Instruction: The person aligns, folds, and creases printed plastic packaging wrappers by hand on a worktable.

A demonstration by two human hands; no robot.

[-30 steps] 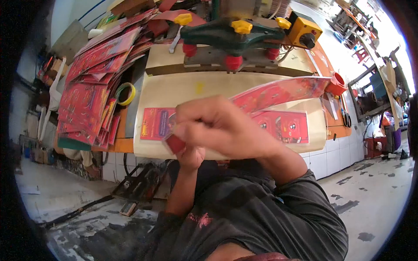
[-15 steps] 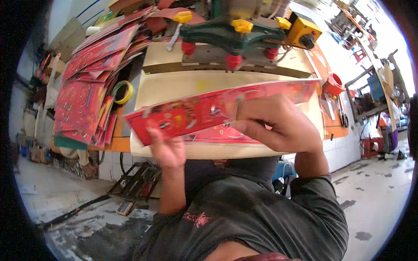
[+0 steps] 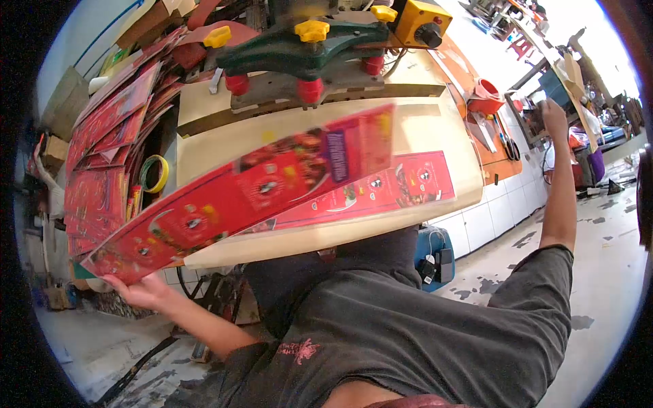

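My left hand (image 3: pixel 144 292) is closed on the lower left end of a long red printed sheet (image 3: pixel 204 221), which slants up to the right. Pictures of food and a purple patch show on it. Under its right part, a second red printed sheet (image 3: pixel 427 178) lies on the cream work surface (image 3: pixel 457 139). Far out to the right, away from both sheets, my right hand (image 3: pixel 555 121) is raised, fingers curled closed. It is small and blurred, so anything in it cannot be made out.
A dark green machine frame (image 3: pixel 272 58) with yellow knobs and red feet stands behind the work surface. Stacked red sheets (image 3: pixel 95 197) and a tape roll (image 3: pixel 156 174) are at left. A yellow control box (image 3: pixel 416 26), red tape dispenser (image 3: pixel 485 102) and scissors (image 3: pixel 510 144) are at right.
My left hand has moved left and down with the printed sheet, which tilts more steeply. My right hand has left the sheet and swung far out to the right. The view has shifted.
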